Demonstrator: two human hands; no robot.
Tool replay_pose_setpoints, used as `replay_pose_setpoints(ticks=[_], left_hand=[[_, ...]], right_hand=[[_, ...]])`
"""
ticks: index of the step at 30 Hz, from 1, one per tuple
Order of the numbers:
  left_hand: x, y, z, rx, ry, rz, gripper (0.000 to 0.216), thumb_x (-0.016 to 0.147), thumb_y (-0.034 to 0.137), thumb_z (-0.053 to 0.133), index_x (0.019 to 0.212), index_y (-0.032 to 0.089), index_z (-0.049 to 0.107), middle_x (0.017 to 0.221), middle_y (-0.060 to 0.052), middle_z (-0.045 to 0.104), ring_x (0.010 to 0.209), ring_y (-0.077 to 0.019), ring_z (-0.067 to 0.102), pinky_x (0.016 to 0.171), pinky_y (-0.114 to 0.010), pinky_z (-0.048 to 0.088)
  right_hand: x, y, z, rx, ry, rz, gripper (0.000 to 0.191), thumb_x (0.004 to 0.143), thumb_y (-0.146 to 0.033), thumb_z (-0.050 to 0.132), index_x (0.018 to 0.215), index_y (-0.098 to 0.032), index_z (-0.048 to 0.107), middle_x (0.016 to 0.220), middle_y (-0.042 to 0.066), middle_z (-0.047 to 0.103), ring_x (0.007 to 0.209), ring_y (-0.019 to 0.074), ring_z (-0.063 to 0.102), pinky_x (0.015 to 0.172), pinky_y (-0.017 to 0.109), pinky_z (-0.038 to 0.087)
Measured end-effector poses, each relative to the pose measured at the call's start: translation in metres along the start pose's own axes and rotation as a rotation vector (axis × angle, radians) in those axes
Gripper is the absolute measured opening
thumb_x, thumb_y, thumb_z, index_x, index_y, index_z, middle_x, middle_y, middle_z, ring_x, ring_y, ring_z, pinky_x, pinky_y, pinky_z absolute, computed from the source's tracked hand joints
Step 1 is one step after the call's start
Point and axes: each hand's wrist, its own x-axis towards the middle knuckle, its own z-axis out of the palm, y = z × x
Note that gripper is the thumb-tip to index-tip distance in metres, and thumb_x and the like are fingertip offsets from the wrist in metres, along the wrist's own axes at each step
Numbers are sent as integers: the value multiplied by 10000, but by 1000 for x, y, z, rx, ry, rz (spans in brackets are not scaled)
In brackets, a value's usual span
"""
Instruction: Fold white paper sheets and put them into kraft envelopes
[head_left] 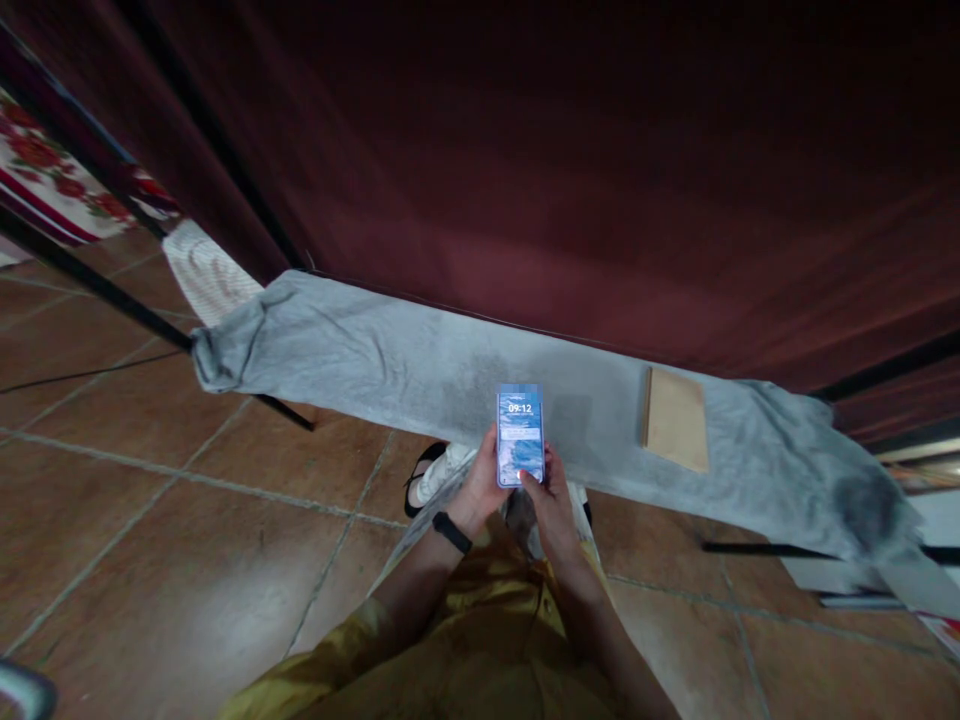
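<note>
A smartphone with a lit blue screen showing 09:12 is held upright in front of my body. My left hand grips its left side, and a dark band circles that wrist. Around the lower right edge my right hand is closed, its thumb touching the bottom of the screen. Beyond the phone lies a long, narrow surface covered by a grey cloth. To the right, a flat tan rectangular block or book rests on that cloth.
A dark red curtain hangs behind the grey cloth. Black metal bars frame the left side, with a thin cable on the tiled floor. Striped white fabric hangs at the far left end.
</note>
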Motion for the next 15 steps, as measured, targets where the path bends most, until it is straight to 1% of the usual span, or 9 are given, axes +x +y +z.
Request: replay_pose_setpoints(ticks=[4, 7, 9, 12, 15], left_hand=[[1, 0, -2, -12, 8, 7, 434, 951, 509, 532, 1028, 123, 714, 922, -98, 774, 824, -235, 738, 870, -370, 574], [1, 0, -2, -11, -2, -9, 454, 955, 522, 520, 1054, 126, 718, 937, -113, 779, 898, -261, 737, 889, -382, 569], [2, -1, -2, -21, 18, 2, 445, 961, 499, 515, 1077, 120, 718, 963, -117, 778, 923, -264, 737, 891, -376, 569], [2, -1, -3, -39, 44, 16, 429, 973, 466, 500, 1081, 113, 719, 996, -116, 777, 922, -253, 738, 888, -359, 569], [2, -1, -4, -46, 40, 6, 435, 984, 463, 479, 1096, 116, 717, 1012, -115, 776, 936, -258, 736, 883, -361, 571]], right_hand=[[-2, -4, 2, 13, 21, 28, 553, 728, -383, 762, 1243, -275, 593, 1227, 35, 683, 1108, 241, 633, 1009, 403, 488], [-3, -4, 2, 11, 31, 43, 567, 728, -378, 762, 1258, -278, 589, 1237, 39, 683, 1107, 247, 631, 1005, 410, 490], [-4, -5, 2, 14, 37, 60, 570, 722, -373, 766, 1256, -278, 592, 1225, 42, 689, 1088, 249, 637, 990, 409, 498], [-6, -7, 3, 53, 32, 85, 550, 725, -363, 757, 1246, -287, 599, 1197, 30, 699, 1055, 236, 652, 967, 390, 512], [-8, -11, 4, 108, 25, 103, 513, 731, -356, 743, 1224, -292, 615, 1220, 15, 693, 1088, 228, 652, 976, 370, 510]])
